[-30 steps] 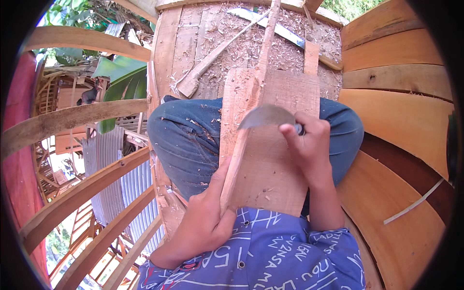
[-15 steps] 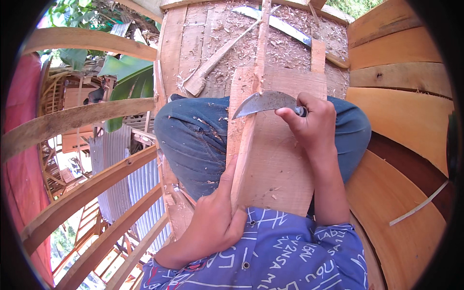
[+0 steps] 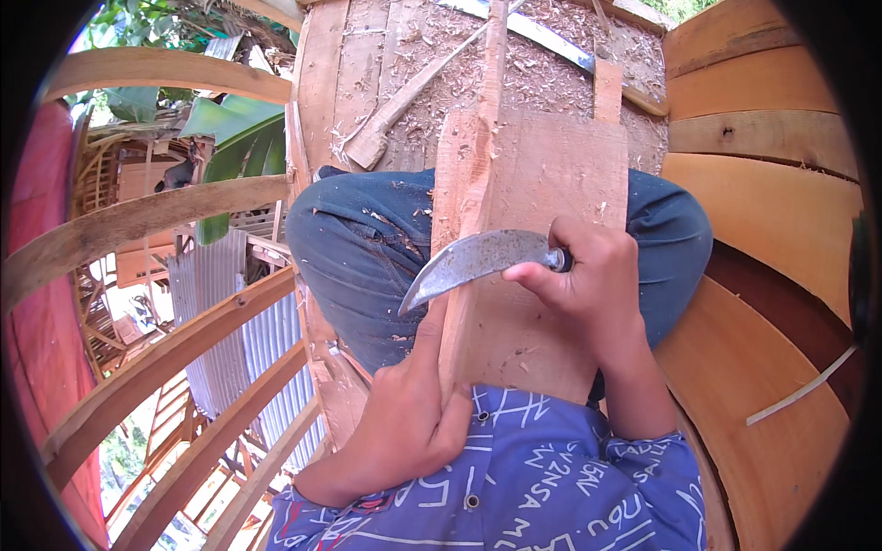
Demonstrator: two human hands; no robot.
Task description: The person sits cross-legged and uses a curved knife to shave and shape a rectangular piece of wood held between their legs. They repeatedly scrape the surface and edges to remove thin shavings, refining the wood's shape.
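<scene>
My right hand (image 3: 593,280) is closed round the dark handle of a curved, broad-bladed knife (image 3: 487,257). The blade lies across a long, narrow wooden strip (image 3: 476,193), its tip pointing left and toward me. My left hand (image 3: 418,395) grips the near end of that strip, index finger stretched along its left side, close below the knife tip. The strip runs away from me over a wide flat board (image 3: 560,174), which rests across my lap between my knees. How far the blade bites into the wood, I cannot tell.
Beyond my legs, wood shavings (image 3: 542,87) cover the plank floor. A wooden piece with a broad end (image 3: 367,145) and a long metal blade (image 3: 537,41) lie there. A slatted wooden railing (image 3: 184,202) stands on the left, a plank wall (image 3: 763,207) on the right.
The knife has moved toward me along the strip, with its tip now farther left and nearer my left hand. My left hand keeps its hold on the strip's near end.
</scene>
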